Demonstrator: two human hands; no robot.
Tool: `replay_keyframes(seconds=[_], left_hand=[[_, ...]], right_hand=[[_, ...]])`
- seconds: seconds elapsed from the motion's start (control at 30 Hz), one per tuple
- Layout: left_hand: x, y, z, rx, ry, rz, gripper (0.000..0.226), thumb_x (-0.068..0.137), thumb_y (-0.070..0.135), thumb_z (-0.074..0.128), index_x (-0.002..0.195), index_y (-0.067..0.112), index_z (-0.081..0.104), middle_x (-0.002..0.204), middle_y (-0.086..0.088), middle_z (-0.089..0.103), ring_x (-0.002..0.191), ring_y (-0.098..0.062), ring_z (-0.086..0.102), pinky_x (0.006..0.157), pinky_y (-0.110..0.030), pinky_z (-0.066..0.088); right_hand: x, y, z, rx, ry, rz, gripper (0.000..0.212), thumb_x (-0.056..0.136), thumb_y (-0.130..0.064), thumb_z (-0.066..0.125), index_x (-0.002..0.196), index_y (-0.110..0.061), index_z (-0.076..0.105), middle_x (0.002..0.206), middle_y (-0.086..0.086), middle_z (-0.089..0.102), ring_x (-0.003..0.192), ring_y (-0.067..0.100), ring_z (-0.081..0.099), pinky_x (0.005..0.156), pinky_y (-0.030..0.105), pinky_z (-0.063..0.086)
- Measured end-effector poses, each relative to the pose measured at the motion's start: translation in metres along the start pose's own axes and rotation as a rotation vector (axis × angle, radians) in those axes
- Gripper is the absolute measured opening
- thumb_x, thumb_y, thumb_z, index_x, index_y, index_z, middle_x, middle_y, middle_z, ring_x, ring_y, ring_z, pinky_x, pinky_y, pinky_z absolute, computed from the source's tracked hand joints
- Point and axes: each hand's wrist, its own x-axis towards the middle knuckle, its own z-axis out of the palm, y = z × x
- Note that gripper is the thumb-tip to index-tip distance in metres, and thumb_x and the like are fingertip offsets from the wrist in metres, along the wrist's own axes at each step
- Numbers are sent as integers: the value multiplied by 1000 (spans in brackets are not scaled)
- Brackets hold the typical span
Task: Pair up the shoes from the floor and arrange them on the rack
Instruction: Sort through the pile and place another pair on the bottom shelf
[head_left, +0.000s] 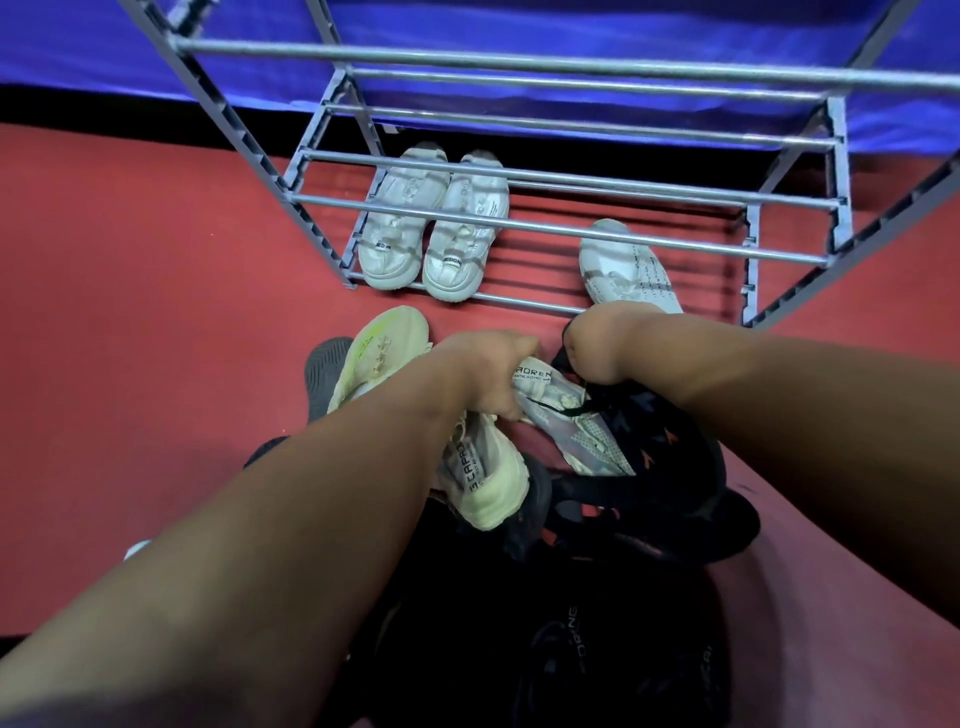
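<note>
A grey metal rack (519, 223) stands ahead on the red floor. On its lowest bars sits a pair of white sneakers (434, 228) at the left, and a single white sneaker (626, 267) at the right. My left hand (491, 371) is closed on the heel of a white and grey sneaker (571, 421) in the pile on the floor. My right hand (602, 343) grips the collar of a black sneaker with orange marks (660, 431). Two cream sneakers (379, 348) (485, 478) lie partly under my left forearm.
More black shoes (571, 623) are heaped close to me at the bottom. A dark grey shoe (322, 374) lies left of the pile. A blue cloth (519, 57) hangs behind the rack. Red floor (130, 312) stretches to the left.
</note>
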Motion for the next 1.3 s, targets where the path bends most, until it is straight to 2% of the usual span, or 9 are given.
replay_keyframes(seconds=[0.17, 0.33, 0.47, 0.57, 0.7, 0.87, 0.97, 1.13, 1.3], left_hand=[[-13, -10, -29, 32, 80, 119, 65, 57, 44, 86, 106, 25, 49, 102, 4, 53, 89, -20, 58, 74, -38, 53], [-40, -27, -50, -113, 106, 24, 66, 58, 44, 85, 105, 22, 45, 103, 2, 51, 88, -21, 59, 72, -38, 53], [-74, -39, -65, -376, 201, -120, 66, 56, 45, 85, 104, 19, 47, 95, -5, 62, 79, -21, 60, 63, -38, 49], [-98, -54, -82, -444, 245, -189, 58, 60, 36, 89, 100, 21, 49, 89, -3, 68, 73, -21, 67, 56, -36, 52], [-136, -93, -97, -712, 284, -324, 50, 65, 27, 90, 96, 18, 52, 85, -5, 66, 68, -22, 66, 62, -42, 59], [-161, -137, -82, -529, -164, -666, 73, 58, 64, 82, 106, 13, 62, 97, -8, 63, 86, -24, 59, 74, -38, 54], [-151, -139, -47, -540, -408, -720, 80, 51, 64, 84, 113, 18, 64, 109, -6, 65, 97, -23, 62, 78, -35, 54], [-128, -115, -33, -575, -211, -498, 74, 78, 34, 89, 139, 30, 49, 127, 6, 64, 114, -21, 61, 90, -33, 52], [-122, -113, -47, -431, -181, -524, 76, 59, 64, 84, 122, 25, 66, 110, -1, 72, 97, -23, 71, 84, -44, 64]], right_hand=[[-2, 7, -10, 23, 22, 9, 34, 101, -30, 47, 125, -24, 71, 125, 5, 70, 113, 32, 65, 89, 38, 54], [1, 9, -30, -6, 54, 21, 32, 102, -21, 47, 124, -16, 69, 117, 9, 71, 106, 33, 66, 93, 36, 55], [-5, 0, -45, -61, -67, 45, 24, 98, -9, 50, 97, -10, 74, 74, 4, 65, 58, 18, 60, 57, 28, 50], [-4, -9, -41, -70, -124, 49, 38, 102, -12, 47, 68, -12, 64, 66, 5, 61, 61, 22, 61, 72, 32, 55], [-3, -22, -46, -65, -56, -7, 29, 96, -17, 55, 67, -15, 56, 71, 3, 57, 66, 23, 57, 82, 36, 57], [-4, -62, -38, 178, -178, -118, 29, 101, -19, 50, 89, -4, 72, 88, 13, 72, 68, 27, 62, 65, 32, 54], [-9, -84, -26, 501, -373, -142, 37, 100, -44, 57, 94, -8, 61, 97, 14, 69, 69, 26, 64, 64, 38, 60], [-14, -119, 0, 463, -351, -120, 54, 94, -58, 68, 85, -4, 60, 83, 13, 66, 66, 29, 65, 75, 40, 64], [-4, -111, 4, 658, -369, 13, 23, 104, -26, 59, 98, -4, 58, 80, 13, 56, 64, 24, 54, 74, 40, 58]])
